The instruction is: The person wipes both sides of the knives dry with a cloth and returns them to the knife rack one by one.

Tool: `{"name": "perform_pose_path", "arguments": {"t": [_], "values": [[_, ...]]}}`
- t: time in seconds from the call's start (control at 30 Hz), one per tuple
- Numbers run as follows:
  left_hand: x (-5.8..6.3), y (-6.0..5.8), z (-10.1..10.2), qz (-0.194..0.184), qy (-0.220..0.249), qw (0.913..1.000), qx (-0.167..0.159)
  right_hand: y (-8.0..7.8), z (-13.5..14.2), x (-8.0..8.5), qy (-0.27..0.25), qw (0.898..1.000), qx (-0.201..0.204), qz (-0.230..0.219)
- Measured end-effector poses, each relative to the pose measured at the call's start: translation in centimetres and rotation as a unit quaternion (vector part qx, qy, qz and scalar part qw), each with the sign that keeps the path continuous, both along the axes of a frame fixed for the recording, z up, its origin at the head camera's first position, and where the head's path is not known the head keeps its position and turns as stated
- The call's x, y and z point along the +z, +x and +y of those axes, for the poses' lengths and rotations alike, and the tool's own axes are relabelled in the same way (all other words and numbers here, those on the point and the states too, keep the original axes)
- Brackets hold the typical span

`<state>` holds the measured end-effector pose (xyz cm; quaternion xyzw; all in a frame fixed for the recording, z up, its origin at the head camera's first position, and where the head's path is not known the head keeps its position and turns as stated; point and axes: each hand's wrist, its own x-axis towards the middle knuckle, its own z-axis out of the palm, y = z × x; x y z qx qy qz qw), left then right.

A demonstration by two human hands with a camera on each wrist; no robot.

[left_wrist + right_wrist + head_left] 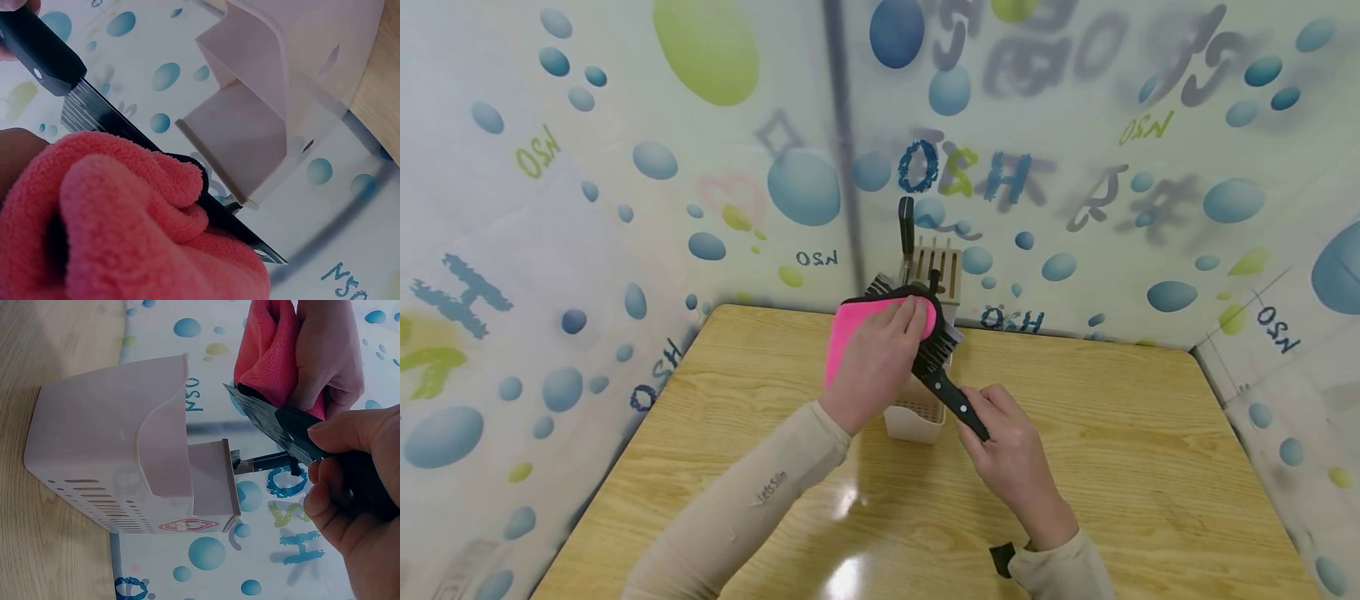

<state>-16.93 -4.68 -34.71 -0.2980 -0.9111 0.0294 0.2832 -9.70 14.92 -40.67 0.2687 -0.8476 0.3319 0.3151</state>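
Observation:
My right hand grips the black riveted handle of a kitchen knife, raised in front of the holder. With my left hand I hold a pink fleecy cloth with dark edging against the knife. In the left wrist view the cloth is bunched over the blade, and the tip shows beyond it. The right wrist view shows part of the shiny blade bare near the handle. Behind stands a pale knife holder with a slotted top; another black-handled knife stands upright in it.
The holder stands on a wooden table near its back edge. Patterned sheets with blue and green drops rise behind and at both sides. A small black piece is beside my right sleeve.

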Motion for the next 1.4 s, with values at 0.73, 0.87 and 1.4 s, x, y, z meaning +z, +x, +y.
{"name": "perform_pose_path", "arguments": {"t": [0.73, 0.87, 1.4], "values": [[0.2, 1.6, 1.3, 0.003, -0.035, 0.9992, -0.018, -0.2, -0.2, 0.0, 0.006, 1.000, -0.005, -0.001], [0.3, 1.8, 1.4, -0.001, -0.034, 0.9992, -0.020, -0.2, -0.3, 0.0, 0.004, 1.000, -0.006, -0.005], [0.6, 0.9, -0.1, 0.002, -0.015, 0.9999, 0.008, 0.0, 0.0, -0.1, -0.016, 1.000, -0.011, -0.015]]}}
